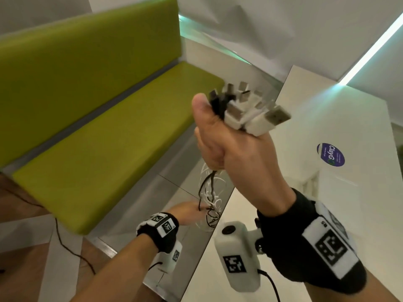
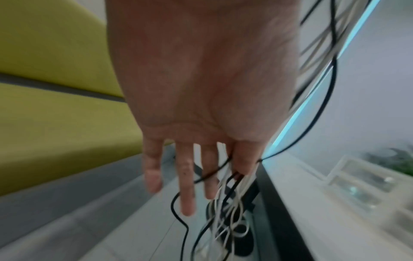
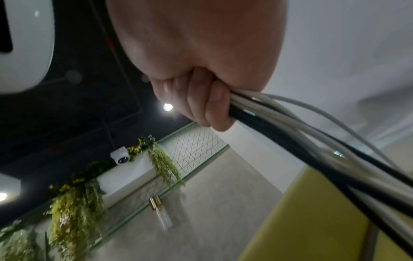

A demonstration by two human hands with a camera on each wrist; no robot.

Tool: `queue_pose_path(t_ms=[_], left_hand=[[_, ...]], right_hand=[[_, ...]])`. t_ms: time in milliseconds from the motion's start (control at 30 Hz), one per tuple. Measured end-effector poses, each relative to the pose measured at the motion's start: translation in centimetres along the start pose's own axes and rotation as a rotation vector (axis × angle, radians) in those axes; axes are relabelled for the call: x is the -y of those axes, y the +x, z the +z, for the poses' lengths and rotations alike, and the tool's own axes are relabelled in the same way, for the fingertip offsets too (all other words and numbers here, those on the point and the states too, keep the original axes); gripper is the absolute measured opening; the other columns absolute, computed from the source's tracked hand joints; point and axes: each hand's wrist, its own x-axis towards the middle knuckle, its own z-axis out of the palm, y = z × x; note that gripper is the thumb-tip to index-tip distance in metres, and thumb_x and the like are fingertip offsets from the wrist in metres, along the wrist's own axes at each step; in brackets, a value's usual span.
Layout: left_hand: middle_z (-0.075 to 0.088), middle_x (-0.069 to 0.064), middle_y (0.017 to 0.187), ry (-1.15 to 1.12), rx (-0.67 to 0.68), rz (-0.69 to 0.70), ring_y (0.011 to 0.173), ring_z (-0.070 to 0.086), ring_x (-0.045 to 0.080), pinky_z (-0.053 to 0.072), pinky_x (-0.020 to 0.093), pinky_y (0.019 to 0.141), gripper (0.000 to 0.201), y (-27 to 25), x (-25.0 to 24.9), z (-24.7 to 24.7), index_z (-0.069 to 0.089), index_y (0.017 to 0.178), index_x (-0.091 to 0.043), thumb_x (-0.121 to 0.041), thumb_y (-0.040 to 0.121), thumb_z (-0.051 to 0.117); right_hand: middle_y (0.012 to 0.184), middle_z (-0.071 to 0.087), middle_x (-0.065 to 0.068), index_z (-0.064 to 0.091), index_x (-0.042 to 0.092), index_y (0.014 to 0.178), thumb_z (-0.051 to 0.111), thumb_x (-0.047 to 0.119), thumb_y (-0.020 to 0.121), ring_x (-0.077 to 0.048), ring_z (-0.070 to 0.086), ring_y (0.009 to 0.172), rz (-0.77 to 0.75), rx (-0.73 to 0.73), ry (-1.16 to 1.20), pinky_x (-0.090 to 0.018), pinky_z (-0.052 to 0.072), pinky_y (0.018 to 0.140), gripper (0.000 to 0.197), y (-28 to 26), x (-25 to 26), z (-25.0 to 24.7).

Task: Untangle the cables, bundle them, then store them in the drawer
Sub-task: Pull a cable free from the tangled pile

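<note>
The right hand (image 1: 220, 136) is raised, fist clamped around the cables (image 1: 209, 199) just below their gathered plugs (image 1: 250, 110) so the strands hang free, while the left hand (image 2: 201, 98), fingers spread, combs through the dangling tangle below, seemingly to straighten it.

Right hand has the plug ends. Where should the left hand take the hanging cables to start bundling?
Grip the cables where the strands run together just below the right hand, not at the loose loops lower down. Bring the left hand up from below on its own side, fingers wrapping all strands. They hang straight there; near the open left hand they splay and tangle.
</note>
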Motion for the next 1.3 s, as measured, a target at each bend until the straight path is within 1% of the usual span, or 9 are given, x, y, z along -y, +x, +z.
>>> queue_pose_path(t_ms=[133, 333, 533, 633, 833, 967, 1067, 1200, 1300], left_hand=[[0.056, 0.009, 0.134, 0.223, 0.021, -0.238, 0.117, 0.055, 0.028, 0.045, 0.037, 0.1, 0.041, 0.4, 4.5, 1.2, 0.048, 0.136, -0.026, -0.034, 0.097, 0.038], [0.066, 0.011, 0.118, 0.203, -0.101, -0.545, 0.104, 0.064, 0.026, 0.048, 0.034, 0.087, 0.031, -2.1, 11.3, 1.4, 0.065, 0.114, -0.007, -0.021, 0.098, 0.042], [0.067, -0.014, 0.093, -0.414, -0.483, -0.001, 0.085, 0.06, -0.006, 0.041, 0.014, 0.076, 0.015, -3.0, 3.3, -2.7, 0.063, 0.097, -0.028, -0.014, 0.092, 0.062], [0.061, -0.013, 0.075, -0.556, -0.302, -0.012, 0.064, 0.058, -0.011, 0.047, 0.012, 0.064, 0.024, -2.1, 1.0, -3.0, 0.057, 0.085, -0.026, -0.003, 0.092, 0.056], [0.069, -0.001, 0.08, -0.532, 0.033, -0.105, 0.087, 0.063, 0.023, 0.052, 0.05, 0.093, 0.027, -0.5, 4.3, -0.3, 0.067, 0.109, -0.009, -0.019, 0.085, 0.06], [0.069, 0.011, 0.094, -0.146, -0.029, -0.188, 0.085, 0.065, 0.027, 0.056, 0.041, 0.08, 0.047, -0.5, 8.2, 0.7, 0.068, 0.088, -0.019, -0.056, 0.09, 0.04], [0.064, 0.022, 0.115, -0.119, -0.122, -0.365, 0.106, 0.062, 0.035, 0.051, 0.043, 0.092, 0.043, -1.5, 11.4, 1.7, 0.063, 0.106, -0.002, -0.039, 0.092, 0.046], [0.057, 0.01, 0.134, -0.024, -0.125, -0.561, 0.124, 0.051, 0.03, 0.038, 0.037, 0.104, 0.056, -3.4, 15.4, 3.9, 0.057, 0.127, -0.02, -0.061, 0.095, 0.037], [0.054, 0.009, 0.138, 0.095, -0.076, -0.608, 0.124, 0.053, 0.024, 0.041, 0.027, 0.099, 0.046, -4.8, 18.6, 5.4, 0.05, 0.136, -0.017, -0.041, 0.096, 0.05]], right_hand=[[0.049, 0.045, 0.031, 0.041, 0.045, 0.064, 0.053, 0.029, 0.083, 0.023, 0.051, 0.062, 0.028, 0.041, -0.106, 0.003, 0.04, 0.065, 0.028, -1.0, 0.1, -1.1], [0.064, 0.046, -0.007, 0.045, 0.037, 0.057, 0.058, 0.023, 0.09, -0.015, 0.04, 0.048, -0.04, -0.124, -0.112, -0.033, 0.042, 0.054, 0.038, -0.2, 0.2, -1.8], [0.04, 0.038, 0.015, 0.037, 0.031, 0.053, 0.054, 0.014, 0.098, -0.001, 0.037, 0.039, 0.123, -0.01, -0.032, -0.007, 0.03, 0.046, 0.051, 0.2, -1.2, -0.4], [0.044, 0.029, 0.011, 0.032, 0.024, 0.055, 0.051, 0.022, 0.1, -0.005, 0.03, 0.041, 0.141, 0.016, -0.032, -0.011, 0.027, 0.05, 0.049, 0.3, -1.6, 0.2], [0.048, 0.029, 0.01, 0.034, 0.031, 0.053, 0.05, 0.03, 0.095, -0.01, 0.027, 0.041, 0.16, 0.064, 0.134, -0.024, 0.024, 0.051, 0.045, 0.1, -1.6, -0.4], [0.045, 0.034, 0.016, 0.039, 0.034, 0.054, 0.052, 0.015, 0.098, -0.002, 0.034, 0.04, 0.074, 0.08, 0.11, -0.014, 0.029, 0.049, 0.05, -0.3, -0.7, -0.8], [0.049, 0.036, 0.002, 0.037, 0.027, 0.056, 0.055, 0.008, 0.096, -0.009, 0.033, 0.04, -0.063, 0.074, -0.069, -0.02, 0.03, 0.042, 0.047, -0.5, 0.1, -0.9], [0.069, 0.045, -0.015, 0.047, 0.022, 0.061, 0.057, 0.004, 0.093, -0.034, 0.043, 0.05, -0.157, 0.053, -0.166, -0.042, 0.035, 0.045, 0.038, -0.7, 0.0, -0.7], [0.059, 0.048, -0.013, 0.048, 0.015, 0.058, 0.06, 0.002, 0.091, -0.036, 0.046, 0.047, -0.139, 0.059, -0.209, -0.041, 0.04, 0.042, 0.037, -0.8, 0.0, -0.8]])
